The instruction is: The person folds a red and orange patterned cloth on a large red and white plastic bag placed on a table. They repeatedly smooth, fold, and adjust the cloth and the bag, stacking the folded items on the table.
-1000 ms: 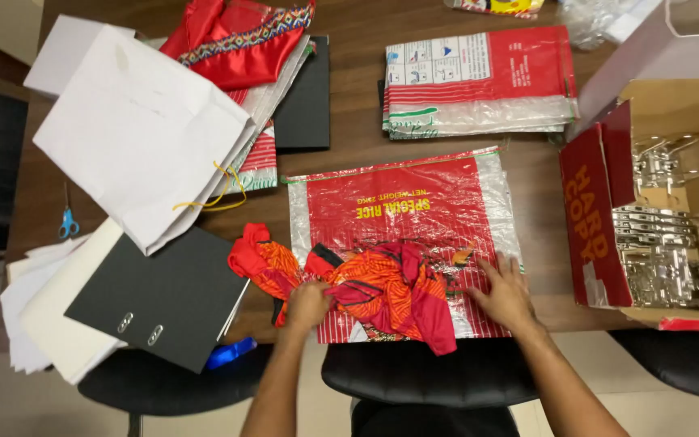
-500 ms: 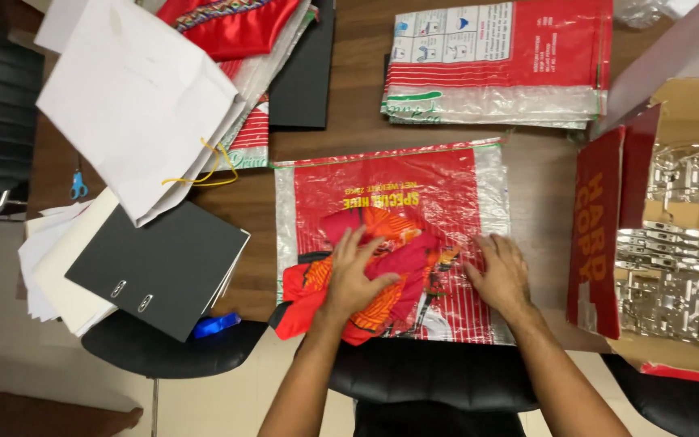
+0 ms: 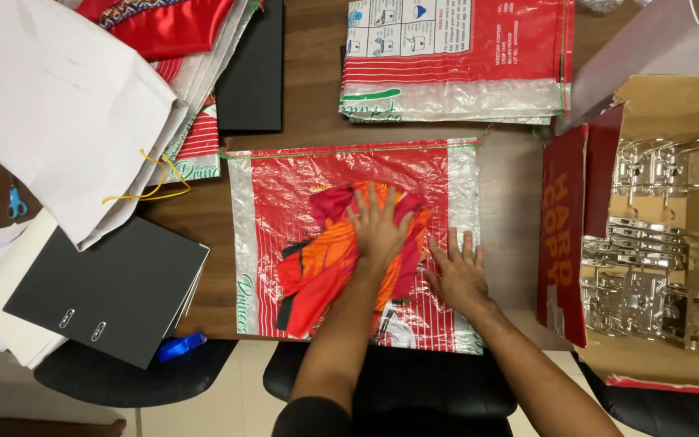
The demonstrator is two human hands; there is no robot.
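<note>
red-and-orange folded cloth [image 3: 329, 259] lying mid-sheet on red striped plastic sack [image 3: 285, 174], flat on wooden table [image 3: 503, 194]. left hand [image 3: 378, 226] pressed palm-down on cloth, fingers spread apart. right hand [image 3: 459, 275] flat on sack just beside cloth, fingers splayed. black binder [image 3: 111, 283] well apart at left table edge.

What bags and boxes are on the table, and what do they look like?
Red-and-clear striped plastic sack: table middle, flat, under both hands.
Stack of similar red sacks: top, white picture panel.
Open cardboard box: right, brown with red flap, shiny metal clips inside.
</note>
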